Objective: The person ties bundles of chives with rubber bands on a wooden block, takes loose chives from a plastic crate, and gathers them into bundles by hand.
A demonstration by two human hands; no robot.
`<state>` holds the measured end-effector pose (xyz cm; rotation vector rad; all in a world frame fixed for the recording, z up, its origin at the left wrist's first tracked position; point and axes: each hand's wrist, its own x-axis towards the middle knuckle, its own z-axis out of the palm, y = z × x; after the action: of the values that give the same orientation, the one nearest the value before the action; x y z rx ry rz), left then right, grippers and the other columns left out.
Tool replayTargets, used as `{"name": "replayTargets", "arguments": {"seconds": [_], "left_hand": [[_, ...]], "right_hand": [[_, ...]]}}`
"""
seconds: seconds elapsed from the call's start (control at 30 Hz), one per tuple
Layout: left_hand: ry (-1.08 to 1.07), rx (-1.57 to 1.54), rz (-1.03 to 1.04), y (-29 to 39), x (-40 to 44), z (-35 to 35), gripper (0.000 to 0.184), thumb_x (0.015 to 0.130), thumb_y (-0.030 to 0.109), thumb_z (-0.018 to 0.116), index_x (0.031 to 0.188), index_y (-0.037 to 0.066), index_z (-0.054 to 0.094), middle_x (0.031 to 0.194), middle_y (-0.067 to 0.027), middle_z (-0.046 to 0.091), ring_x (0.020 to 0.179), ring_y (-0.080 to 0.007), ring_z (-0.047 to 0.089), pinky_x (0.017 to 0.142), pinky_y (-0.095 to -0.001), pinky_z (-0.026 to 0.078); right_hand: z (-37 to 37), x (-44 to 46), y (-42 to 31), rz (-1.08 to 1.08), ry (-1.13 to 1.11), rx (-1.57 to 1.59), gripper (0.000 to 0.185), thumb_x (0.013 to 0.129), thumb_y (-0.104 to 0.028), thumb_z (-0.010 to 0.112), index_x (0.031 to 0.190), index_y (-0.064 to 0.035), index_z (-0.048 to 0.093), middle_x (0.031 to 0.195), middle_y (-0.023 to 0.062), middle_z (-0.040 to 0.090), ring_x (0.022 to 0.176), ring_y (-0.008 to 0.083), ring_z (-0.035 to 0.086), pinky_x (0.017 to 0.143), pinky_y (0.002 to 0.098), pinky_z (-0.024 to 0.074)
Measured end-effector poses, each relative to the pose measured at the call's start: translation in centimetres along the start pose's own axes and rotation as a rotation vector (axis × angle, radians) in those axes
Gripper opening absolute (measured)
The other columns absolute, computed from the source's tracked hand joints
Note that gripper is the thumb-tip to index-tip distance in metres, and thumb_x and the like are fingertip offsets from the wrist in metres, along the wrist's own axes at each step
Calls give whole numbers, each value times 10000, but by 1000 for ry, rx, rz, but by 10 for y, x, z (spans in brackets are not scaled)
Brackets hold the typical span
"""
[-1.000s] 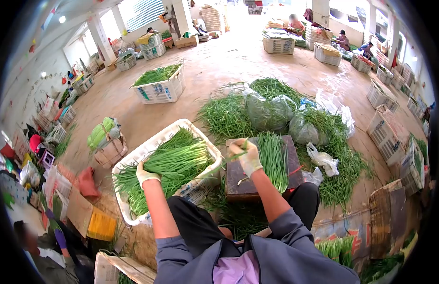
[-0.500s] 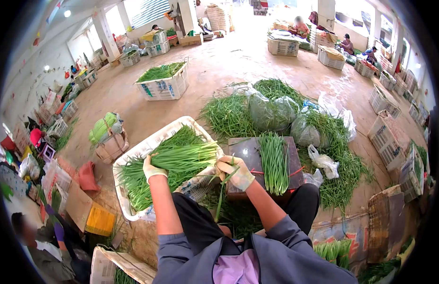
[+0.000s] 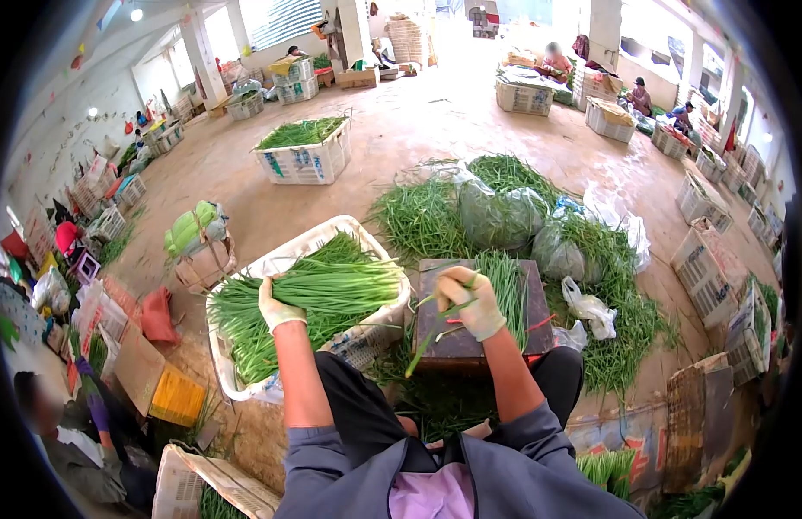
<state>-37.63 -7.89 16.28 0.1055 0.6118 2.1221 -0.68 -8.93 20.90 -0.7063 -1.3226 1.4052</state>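
Observation:
My gloved left hand (image 3: pixel 281 305) is wrapped round a bundle of long green stalks (image 3: pixel 342 290), above a white crate (image 3: pixel 226 368) holding more greens. The bundle's pale ends point right. My gloved right hand (image 3: pixel 471 301) is over a dark box (image 3: pixel 453 348), its fingers closed on a few loose green stalks (image 3: pixel 430 340) that hang down to the left. Beside that hand, another bundle (image 3: pixel 504 281) lies on the box, partly hidden by it. Red ties (image 3: pixel 541 323) show near it.
Loose greens (image 3: pixel 418 216) and plastic bags (image 3: pixel 496 216) lie beyond the box. Another crate of greens (image 3: pixel 306 163) stands farther off. A person with purple gloves (image 3: pixel 81 432) sits at the lower left. Crates (image 3: pixel 708 259) line the right side.
My right hand moved from the bundle's pale ends rightward over the dark box, with loose stalks in its fingers. My left hand stays on its bundle, nearly unmoved.

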Motion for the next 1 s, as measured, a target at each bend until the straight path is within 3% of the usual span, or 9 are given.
{"name": "replayTargets", "arguments": {"seconds": [0.23, 0.33, 0.43, 0.47, 0.53, 0.67, 0.87, 0.9, 1.0], "left_hand": [[-185, -53, -7, -9, -25, 27, 98, 913, 160, 636, 868, 81, 600, 792, -27, 609, 766, -219, 601, 793, -401, 517], [-219, 5, 23, -9, -35, 32, 85, 924, 152, 644, 896, 83, 602, 788, -22, 611, 751, -208, 603, 784, -382, 522], [-121, 3, 78, 1, -17, 14, 141, 936, 199, 631, 893, 72, 590, 770, -21, 609, 728, -203, 602, 839, -423, 518], [-109, 3, 81, 6, -13, 6, 141, 936, 199, 631, 893, 72, 590, 770, -21, 609, 728, -203, 602, 839, -423, 518], [-268, -49, 64, 11, -4, -7, 92, 912, 165, 649, 919, 89, 597, 751, -6, 579, 722, -187, 582, 852, -406, 503], [-114, -71, 111, 8, -12, 0, 116, 916, 189, 644, 944, 91, 589, 772, -3, 578, 702, -179, 570, 841, -391, 495], [-406, -125, 58, 22, -5, -23, 157, 930, 175, 617, 1057, 93, 577, 805, 7, 543, 763, -163, 549, 881, -378, 448], [-529, -111, 37, 26, -5, -26, 174, 930, 176, 613, 1078, 99, 561, 821, 9, 532, 779, -161, 550, 882, -376, 448], [-648, -104, 18, 32, -11, -26, 245, 918, 171, 635, 1122, 91, 524, 837, -1, 496, 768, -177, 520, 863, -409, 471]], "right_hand": [[54, 26, 1, -262, -173, -882, 355, 853, -285, 736, 1084, -20, 688, 1055, 156, 694, 998, 315, 666, 930, 387, 495], [48, 43, 46, -458, -253, -896, 289, 867, -263, 721, 1049, -39, 697, 961, 124, 696, 903, 289, 674, 813, 385, 525], [11, 45, 63, 165, -114, 699, 107, 939, -138, 615, 941, -68, 695, 836, 58, 682, 790, 205, 673, 642, 331, 563], [6, 38, 49, -40, -331, 1038, 125, 972, -97, 558, 918, -72, 668, 861, 82, 681, 675, 166, 635, 585, 294, 559], [3, 24, 35, -96, 154, 846, 126, 993, -109, 529, 948, -57, 634, 852, 91, 669, 596, 141, 591, 545, 268, 528], [11, 4, 8, 32, 168, 336, 167, 1011, -135, 495, 917, -38, 593, 779, 52, 614, 543, 89, 490, 508, 240, 423], [8, -25, 57, 322, -575, -329, 169, 890, -132, 673, 1019, -25, 651, 950, 86, 688, 774, 149, 674, 681, 309, 548], [-3, -32, 106, -315, -921, -796, 281, 846, -150, 721, 1091, -32, 650, 1101, 107, 674, 976, 180, 659, 846, 358, 535], [-30, -49, 137, -25, -1034, -1053, 391, 805, -202, 745, 1143, -30, 654, 1143, 113, 677, 1025, 173, 644, 865, 344, 512]]}}
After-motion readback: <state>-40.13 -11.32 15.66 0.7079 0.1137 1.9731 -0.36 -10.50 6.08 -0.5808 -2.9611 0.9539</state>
